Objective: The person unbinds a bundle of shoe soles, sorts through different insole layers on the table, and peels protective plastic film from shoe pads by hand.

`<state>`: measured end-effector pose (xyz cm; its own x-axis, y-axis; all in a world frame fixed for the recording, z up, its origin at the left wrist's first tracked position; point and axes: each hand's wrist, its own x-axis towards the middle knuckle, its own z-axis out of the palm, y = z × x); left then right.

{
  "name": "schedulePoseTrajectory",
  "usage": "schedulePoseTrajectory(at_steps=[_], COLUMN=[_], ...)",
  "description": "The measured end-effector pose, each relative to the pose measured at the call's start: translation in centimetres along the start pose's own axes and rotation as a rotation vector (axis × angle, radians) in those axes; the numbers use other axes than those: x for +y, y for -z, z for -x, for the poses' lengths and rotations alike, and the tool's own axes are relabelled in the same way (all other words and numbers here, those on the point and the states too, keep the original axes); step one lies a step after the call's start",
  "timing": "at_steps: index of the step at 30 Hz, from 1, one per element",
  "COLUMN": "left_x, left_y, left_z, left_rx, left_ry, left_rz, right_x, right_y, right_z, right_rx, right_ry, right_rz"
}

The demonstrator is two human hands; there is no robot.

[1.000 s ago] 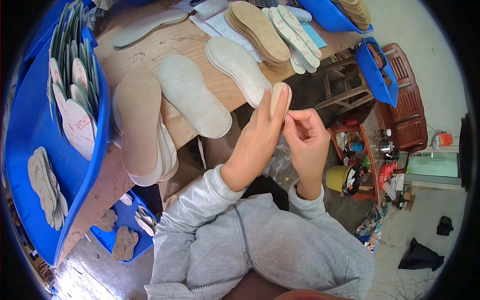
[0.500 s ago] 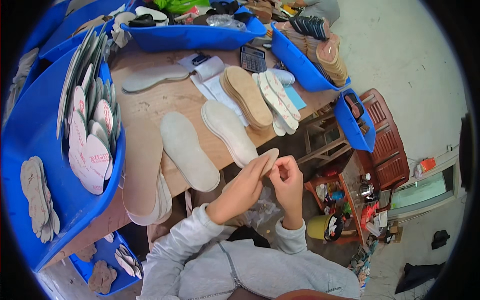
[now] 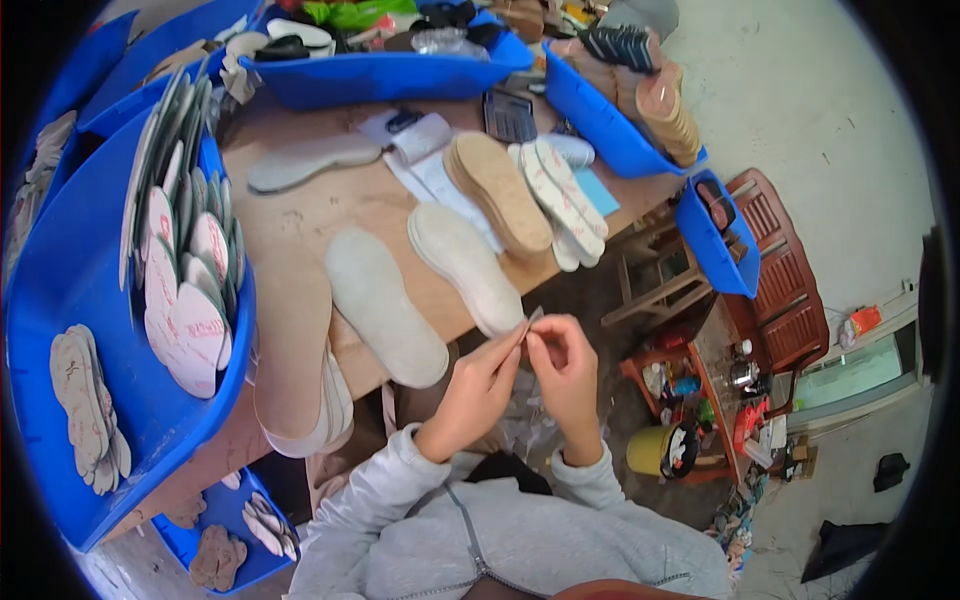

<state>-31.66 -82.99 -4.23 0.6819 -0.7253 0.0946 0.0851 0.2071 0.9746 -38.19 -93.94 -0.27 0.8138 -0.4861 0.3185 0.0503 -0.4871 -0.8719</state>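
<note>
In front of my chest, my left hand (image 3: 478,392) holds a thin insole (image 3: 535,316), of which only the tip shows between the fingers. My right hand (image 3: 568,372) is closed too, thumb and forefinger pinching at that tip. Just beyond the hands lies a stack of whitish insoles (image 3: 460,262) at the table edge. Left of it are a grey insole pile (image 3: 385,305) and a tall stack of tan-topped insoles (image 3: 290,350) jutting over the edge. A tan insole stack (image 3: 497,195) and white insoles with red print (image 3: 562,205) lie farther right.
A large blue bin (image 3: 60,290) packed with insoles stands on the left of the wooden table (image 3: 290,215). More blue bins (image 3: 390,80) line the back. A calculator (image 3: 509,117) sits on papers. A brown chair (image 3: 775,265) and a yellow bucket (image 3: 648,452) are at right.
The insole in my hands has turned and dropped lower, so less of it shows. My right fingertips have come in to my left fingertips. The view has shifted slightly.
</note>
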Motion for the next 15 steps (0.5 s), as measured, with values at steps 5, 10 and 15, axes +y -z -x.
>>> schedulePoseTrajectory(at_steps=[5, 10, 15], left_x=[-0.7, -0.9, -1.0], left_y=[-1.0, -1.3, -1.6], left_z=[0.1, 0.4, 0.3], left_rx=[0.161, 0.107, 0.083], left_ry=[-0.485, -0.473, -0.503], left_rz=[-0.393, -0.503, -0.526], right_x=[0.3, 0.6, 1.1], right_y=[-0.3, 0.4, 0.8], right_z=[1.0, 1.0, 1.0], right_rx=[0.071, 0.088, 0.095], right_ry=[-0.088, -0.164, -0.181], right_rz=[-0.176, -0.310, -0.373])
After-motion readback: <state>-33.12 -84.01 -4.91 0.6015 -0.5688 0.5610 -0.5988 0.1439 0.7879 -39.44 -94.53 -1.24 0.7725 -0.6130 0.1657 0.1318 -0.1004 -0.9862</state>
